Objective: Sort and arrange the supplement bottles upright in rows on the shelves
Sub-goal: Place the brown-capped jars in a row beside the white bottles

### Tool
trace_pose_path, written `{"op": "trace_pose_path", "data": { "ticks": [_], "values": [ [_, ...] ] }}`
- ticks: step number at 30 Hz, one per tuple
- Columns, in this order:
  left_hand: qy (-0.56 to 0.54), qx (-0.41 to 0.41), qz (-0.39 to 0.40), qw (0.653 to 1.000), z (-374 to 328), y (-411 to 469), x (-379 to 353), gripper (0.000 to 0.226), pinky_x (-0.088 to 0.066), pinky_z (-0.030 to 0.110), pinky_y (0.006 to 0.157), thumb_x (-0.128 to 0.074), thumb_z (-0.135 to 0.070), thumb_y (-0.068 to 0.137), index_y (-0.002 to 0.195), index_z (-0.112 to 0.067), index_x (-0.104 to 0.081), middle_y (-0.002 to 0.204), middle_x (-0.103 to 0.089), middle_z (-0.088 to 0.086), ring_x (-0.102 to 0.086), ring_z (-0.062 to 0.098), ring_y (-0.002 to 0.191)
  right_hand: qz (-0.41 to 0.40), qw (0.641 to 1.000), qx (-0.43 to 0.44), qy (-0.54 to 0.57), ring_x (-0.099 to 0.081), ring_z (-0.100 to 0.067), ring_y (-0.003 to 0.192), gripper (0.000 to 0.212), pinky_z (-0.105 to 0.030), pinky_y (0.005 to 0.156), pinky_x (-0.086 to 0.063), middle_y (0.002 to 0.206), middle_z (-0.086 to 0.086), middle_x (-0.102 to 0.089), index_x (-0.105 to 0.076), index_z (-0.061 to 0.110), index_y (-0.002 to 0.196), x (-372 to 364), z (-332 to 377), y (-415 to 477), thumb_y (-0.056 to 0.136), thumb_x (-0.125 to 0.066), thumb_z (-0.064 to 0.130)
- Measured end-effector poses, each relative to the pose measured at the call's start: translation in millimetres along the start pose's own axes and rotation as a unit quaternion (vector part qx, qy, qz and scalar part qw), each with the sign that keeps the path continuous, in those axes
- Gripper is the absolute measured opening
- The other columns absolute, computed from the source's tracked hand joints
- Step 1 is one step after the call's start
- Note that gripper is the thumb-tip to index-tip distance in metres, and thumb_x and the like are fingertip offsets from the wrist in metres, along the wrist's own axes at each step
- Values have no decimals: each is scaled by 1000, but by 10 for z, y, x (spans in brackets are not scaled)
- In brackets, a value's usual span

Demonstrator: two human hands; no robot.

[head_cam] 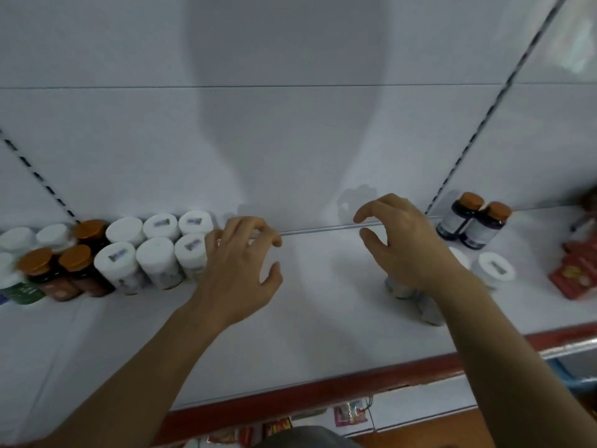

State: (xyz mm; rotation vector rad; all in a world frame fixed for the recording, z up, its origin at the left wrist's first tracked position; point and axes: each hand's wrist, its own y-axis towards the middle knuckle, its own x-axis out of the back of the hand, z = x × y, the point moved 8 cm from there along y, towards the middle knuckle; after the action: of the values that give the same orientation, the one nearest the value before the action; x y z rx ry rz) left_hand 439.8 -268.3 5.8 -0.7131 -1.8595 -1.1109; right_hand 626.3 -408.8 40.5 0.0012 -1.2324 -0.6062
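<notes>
White-capped supplement bottles (155, 263) stand upright in two rows at the left of the white shelf (323, 334), next to amber bottles with orange caps (76, 266). My left hand (239, 270) hovers with spread fingers at the right end of those rows, its fingertips against the last white bottle (190, 253). My right hand (410, 247) is open with curled fingers above two bottles (400, 287) that are partly hidden under my wrist. Further right stand a white-capped bottle (496, 270) and two dark bottles with orange caps (476, 221).
A green-labelled bottle (26, 292) sits at the far left. Red packets (578, 273) lie at the right end of the shelf. The shelf has a red front edge (323, 383), with small packets (349, 413) on the level below. The white back panel rises behind.
</notes>
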Motion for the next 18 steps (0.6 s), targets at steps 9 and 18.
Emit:
{"op": "trace_pose_path", "data": {
  "ticks": [9,18],
  "values": [
    [35,18,222,974,-678,95,-991,70,-13,44,116,-53,-57,94,154,-36,-25,155,-25,-8,-19,12,145,138,984,-95,-63,-46,-14,103,42,-24,87,-33,125,6,-54,-62,24,127,736,-1447,-561,93,-55,0],
    [-309,-4,159,938,-1709,367,-1353,56,-31,12,103,-73,-33,92,137,-41,-41,141,-45,-27,-44,-4,130,208,973,-97,11,-53,-13,111,56,-29,91,-43,131,6,-55,-42,39,135,442,-2011,-934,90,-72,29]
  ]
}}
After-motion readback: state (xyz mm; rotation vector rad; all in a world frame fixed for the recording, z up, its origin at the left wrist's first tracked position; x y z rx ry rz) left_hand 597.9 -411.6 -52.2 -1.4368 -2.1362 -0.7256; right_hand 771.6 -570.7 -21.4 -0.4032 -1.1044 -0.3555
